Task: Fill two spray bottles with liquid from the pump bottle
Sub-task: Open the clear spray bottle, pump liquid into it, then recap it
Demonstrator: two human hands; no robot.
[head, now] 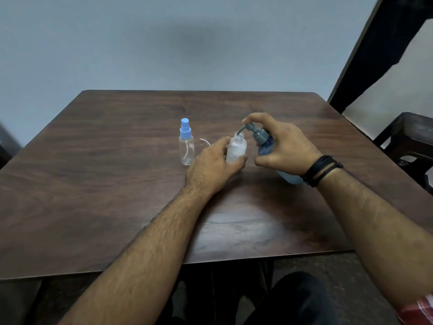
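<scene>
— Where are the bottles on the table [93, 184]?

— Near its middle, a little toward the far edge. The open spray bottle [236, 150], cap off, stands upright there with whitish liquid inside. The left hand [214, 166] grips its lower body, fingers and thumb curled round it.

— And the pump bottle [266, 146]?

— Just to the right of it, blue with a grey pump head, tilted so the nozzle [241, 131] hangs right over the open neck. The right hand [281, 146] wraps the bottle, thumb low on the front, a finger curled over the top of the pump head. Whether liquid is coming out at this instant I cannot tell.

— The second spray bottle?

— The capped spray bottle [186, 143] stands upright just left of the left hand, apart from it, clear, blue spray cap on, dip tube visible inside. It looks empty.

— Anything else?

— A thin white curved tube [205, 140] lies between the two small bottles, partly hidden behind the left hand. Black wristbands [322, 171] circle the right wrist. A dark chair [407, 139] stands past the table's right edge.
</scene>
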